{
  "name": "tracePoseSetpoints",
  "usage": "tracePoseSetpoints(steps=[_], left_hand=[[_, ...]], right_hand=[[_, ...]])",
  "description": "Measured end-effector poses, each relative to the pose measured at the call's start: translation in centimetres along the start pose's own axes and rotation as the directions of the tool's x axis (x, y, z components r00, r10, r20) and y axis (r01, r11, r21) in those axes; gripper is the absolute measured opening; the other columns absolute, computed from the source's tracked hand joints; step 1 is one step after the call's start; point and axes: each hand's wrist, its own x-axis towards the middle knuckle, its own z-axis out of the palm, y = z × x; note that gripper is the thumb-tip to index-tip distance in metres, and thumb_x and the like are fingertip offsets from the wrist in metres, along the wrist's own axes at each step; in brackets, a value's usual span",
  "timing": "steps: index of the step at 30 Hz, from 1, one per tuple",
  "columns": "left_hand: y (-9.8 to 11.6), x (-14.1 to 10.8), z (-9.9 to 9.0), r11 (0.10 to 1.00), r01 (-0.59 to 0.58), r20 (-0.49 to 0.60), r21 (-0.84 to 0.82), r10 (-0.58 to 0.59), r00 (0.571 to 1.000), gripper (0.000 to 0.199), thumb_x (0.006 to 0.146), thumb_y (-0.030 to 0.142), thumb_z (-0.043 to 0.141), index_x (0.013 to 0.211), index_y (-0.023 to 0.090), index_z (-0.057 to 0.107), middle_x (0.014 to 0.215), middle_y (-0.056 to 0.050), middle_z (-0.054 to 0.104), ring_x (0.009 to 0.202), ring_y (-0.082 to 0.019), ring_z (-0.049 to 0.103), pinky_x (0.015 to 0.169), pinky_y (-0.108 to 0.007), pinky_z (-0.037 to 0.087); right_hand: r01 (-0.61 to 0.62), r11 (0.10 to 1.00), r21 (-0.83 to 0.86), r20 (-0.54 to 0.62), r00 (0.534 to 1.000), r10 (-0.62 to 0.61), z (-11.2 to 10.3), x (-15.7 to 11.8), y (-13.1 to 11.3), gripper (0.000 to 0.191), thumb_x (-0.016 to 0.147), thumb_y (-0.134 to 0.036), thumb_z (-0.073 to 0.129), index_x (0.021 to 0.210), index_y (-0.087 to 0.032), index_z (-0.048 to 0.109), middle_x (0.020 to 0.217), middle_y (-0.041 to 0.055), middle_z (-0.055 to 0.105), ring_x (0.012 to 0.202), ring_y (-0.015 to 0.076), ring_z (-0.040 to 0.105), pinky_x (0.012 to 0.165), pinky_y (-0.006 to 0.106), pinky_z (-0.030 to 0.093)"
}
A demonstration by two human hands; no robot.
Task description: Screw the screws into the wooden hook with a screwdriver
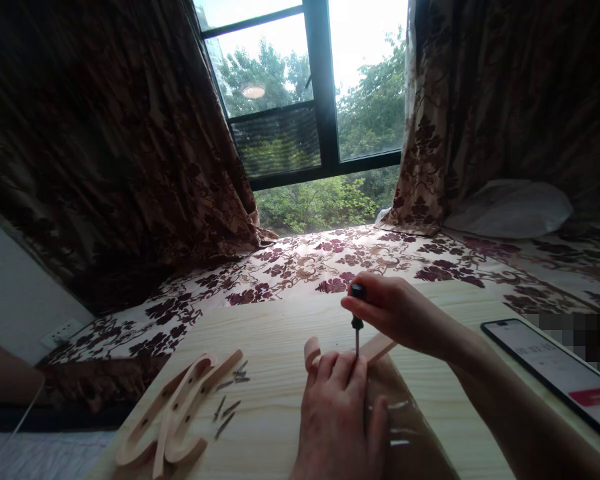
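My right hand is closed round the black handle of a screwdriver, which stands upright with its shaft pointing down. Its tip meets the work just beyond the fingers of my left hand; the exact contact point is hidden. Under those fingers my left hand grips a pale wooden hook, whose curled end shows on the left and straight end on the right. A brown piece with shiny streaks lies beneath and beside this hand. Whether a screw sits under the tip, I cannot tell.
Several more wooden hooks with dark holes lie on the left of the pale wooden tabletop. Several loose screws are scattered beside them. A phone rests at the right. Beyond are a flowered cloth and a window.
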Motion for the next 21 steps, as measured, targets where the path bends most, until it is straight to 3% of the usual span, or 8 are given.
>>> tracePoseSetpoints(steps=[5, 6, 11, 14, 16, 18, 21], left_hand=[[-1.7, -0.9, 1.8, 0.998, -0.060, -0.062, 0.028, 0.062, 0.996, 0.056, 0.081, 0.047, 0.061, 0.125, 0.013, 0.056, 0.120, -0.014, 0.060, 0.109, -0.034, 0.054, 0.094, -0.056, 0.047], [-2.0, -1.1, 2.2, 0.996, -0.074, -0.071, 0.054, 0.078, 0.994, 0.060, 0.080, 0.046, 0.062, 0.127, 0.011, 0.054, 0.121, -0.015, 0.059, 0.110, -0.036, 0.053, 0.093, -0.056, 0.048], [-3.2, -2.2, 3.2, 0.969, -0.129, 0.048, 0.209, 0.121, 0.991, 0.054, 0.088, 0.011, 0.040, 0.142, 0.017, 0.038, 0.134, -0.013, 0.053, 0.124, -0.030, 0.048, 0.099, -0.049, 0.045], [-3.1, -2.4, 3.6, 0.979, -0.124, 0.048, 0.160, 0.118, 0.992, 0.057, 0.085, 0.025, 0.050, 0.140, 0.014, 0.041, 0.135, -0.015, 0.052, 0.124, -0.032, 0.047, 0.101, -0.052, 0.043], [-2.6, -1.9, 3.7, 0.993, -0.071, -0.004, 0.093, 0.072, 0.997, 0.072, 0.076, 0.044, 0.061, 0.137, 0.010, 0.045, 0.134, -0.018, 0.051, 0.124, -0.037, 0.044, 0.103, -0.056, 0.039], [-1.6, -0.7, 3.4, 0.997, 0.080, -0.067, 0.025, -0.078, 0.995, 0.083, 0.065, 0.055, 0.066, 0.132, 0.007, 0.051, 0.132, -0.019, 0.052, 0.124, -0.040, 0.041, 0.107, -0.059, 0.031], [-0.2, 1.8, 1.9, 0.963, 0.266, 0.051, -0.030, -0.264, 0.963, 0.079, 0.067, 0.048, 0.067, 0.133, 0.009, 0.051, 0.134, -0.017, 0.049, 0.128, -0.038, 0.037, 0.112, -0.054, 0.024]], right_hand=[[0.006, 0.999, 0.041, 0.072, 0.997, -0.009, -0.3, -0.2, -0.3, 0.012, 0.088, -0.031, 0.053, 0.081, -0.021, 0.052, 0.066, -0.0029, 0.057, 0.059, 0.0118, 0.050, 0.055, 0.024, 0.036], [0.005, 0.998, 0.059, 0.084, 0.996, -0.010, -0.3, -0.3, -0.4, 0.012, 0.089, -0.030, 0.051, 0.081, -0.021, 0.052, 0.067, -0.0026, 0.058, 0.059, 0.0119, 0.050, 0.056, 0.024, 0.037], [-0.006, 0.998, 0.067, 0.101, 0.995, -0.001, -0.3, -0.4, -0.7, 0.015, 0.090, -0.030, 0.049, 0.077, -0.021, 0.049, 0.066, -0.0021, 0.059, 0.059, 0.0121, 0.052, 0.056, 0.024, 0.037], [-0.005, 0.999, 0.051, 0.091, 0.996, 0.001, -0.1, -0.3, -0.6, 0.015, 0.090, -0.030, 0.048, 0.078, -0.021, 0.049, 0.067, -0.0016, 0.061, 0.060, 0.0129, 0.054, 0.056, 0.024, 0.036], [0.001, 0.999, 0.044, 0.078, 0.997, -0.004, 0.1, -0.1, -0.4, 0.015, 0.090, -0.031, 0.048, 0.079, -0.021, 0.049, 0.067, -0.0013, 0.061, 0.060, 0.0132, 0.054, 0.056, 0.025, 0.036], [0.013, 1.000, 0.026, 0.052, 0.999, -0.015, 0.2, 0.5, 0.1, 0.015, 0.090, -0.032, 0.048, 0.080, -0.021, 0.050, 0.067, -0.0009, 0.061, 0.061, 0.0136, 0.053, 0.057, 0.025, 0.035], [0.026, 0.999, -0.037, 0.007, 1.000, -0.026, 0.3, 1.9, 1.0, 0.017, 0.090, -0.034, 0.048, 0.079, -0.021, 0.049, 0.065, -0.0008, 0.057, 0.059, 0.0138, 0.049, 0.056, 0.025, 0.032]])
